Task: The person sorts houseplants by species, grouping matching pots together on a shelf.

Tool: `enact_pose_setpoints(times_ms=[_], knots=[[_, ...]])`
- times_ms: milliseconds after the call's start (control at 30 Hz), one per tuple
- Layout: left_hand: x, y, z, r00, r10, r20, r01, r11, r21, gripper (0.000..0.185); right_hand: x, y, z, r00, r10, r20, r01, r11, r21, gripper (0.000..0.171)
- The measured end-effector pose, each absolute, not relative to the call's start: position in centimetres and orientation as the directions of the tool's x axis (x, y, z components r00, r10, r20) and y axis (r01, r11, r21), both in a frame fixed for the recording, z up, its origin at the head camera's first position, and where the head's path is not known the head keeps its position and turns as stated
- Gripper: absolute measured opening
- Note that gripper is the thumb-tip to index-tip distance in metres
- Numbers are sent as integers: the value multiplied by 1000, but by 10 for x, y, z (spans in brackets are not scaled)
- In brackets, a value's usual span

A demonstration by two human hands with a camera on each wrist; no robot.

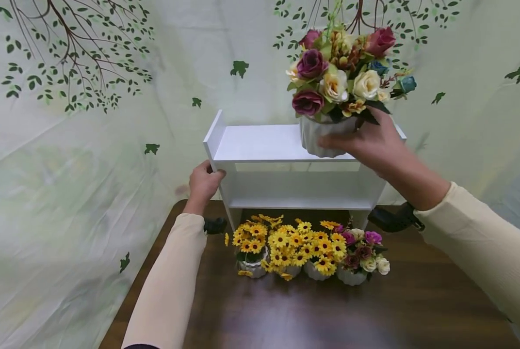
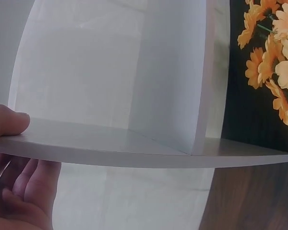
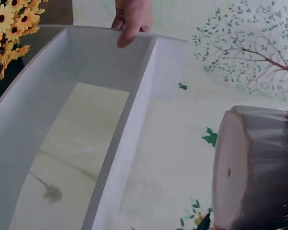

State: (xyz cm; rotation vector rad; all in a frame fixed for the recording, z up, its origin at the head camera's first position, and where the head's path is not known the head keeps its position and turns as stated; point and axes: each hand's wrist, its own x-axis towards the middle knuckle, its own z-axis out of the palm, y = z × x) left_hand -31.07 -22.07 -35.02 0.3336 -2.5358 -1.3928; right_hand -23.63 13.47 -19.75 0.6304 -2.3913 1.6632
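My right hand (image 1: 365, 143) curls its fingers around a white ribbed ceramic pot of artificial roses in burgundy, cream and blue (image 1: 330, 138), holding it at the right end of the top board of a small white two-tier wooden shelf (image 1: 264, 143). From the right wrist view I cannot tell whether the pot's base touches the board. My left hand (image 1: 204, 182) grips the shelf's left side panel, thumb on one face and fingers on the other. The shelf stands at the far edge of the dark brown wooden counter (image 1: 330, 310). In front of it, a row of small white pots with yellow daisy-like flowers (image 1: 286, 245) and one small white pot of mixed roses (image 1: 360, 257) stands side by side. I can read no writing or label anywhere.
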Motion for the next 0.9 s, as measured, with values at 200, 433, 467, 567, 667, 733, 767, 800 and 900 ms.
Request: enact_pose_setpoints(times_ms=[200, 433, 467, 567, 667, 733, 767, 800, 900], knots=[[-311, -222, -348, -949, -306, 81, -89, 505, 859, 50, -259, 113, -197, -924, -184, 334, -381, 402, -833, 98], [-310, -219, -347, -957, -285, 61, -94, 501, 860, 52, -282, 97, -197, -940, -136, 312, -340, 423, -840, 99], [-310, -219, -347, -957, -283, 61, -94, 503, 859, 53, -285, 96, -198, -941, -128, 312, -336, 419, -843, 100], [-311, -219, -347, -957, -282, 63, -93, 508, 856, 53, -293, 93, -200, -947, -109, 301, -318, 410, -855, 99], [-313, -220, -348, -958, -280, 63, -92, 506, 858, 53, -300, 90, -202, -954, -91, 285, -296, 424, -856, 97], [-313, -220, -348, -958, -281, 59, -95, 503, 859, 53, -305, 88, -201, -952, -89, 292, -301, 433, -850, 96], [-313, -220, -349, -958, -282, 58, -96, 503, 859, 53, -307, 87, -201, -951, -89, 296, -304, 439, -845, 95], [-314, -220, -349, -957, -284, 56, -98, 502, 859, 53, -309, 86, -200, -948, -91, 304, -311, 444, -840, 94], [-314, -221, -350, -956, -289, 56, -101, 502, 859, 52, -313, 82, -197, -944, -97, 316, -326, 440, -837, 92]])
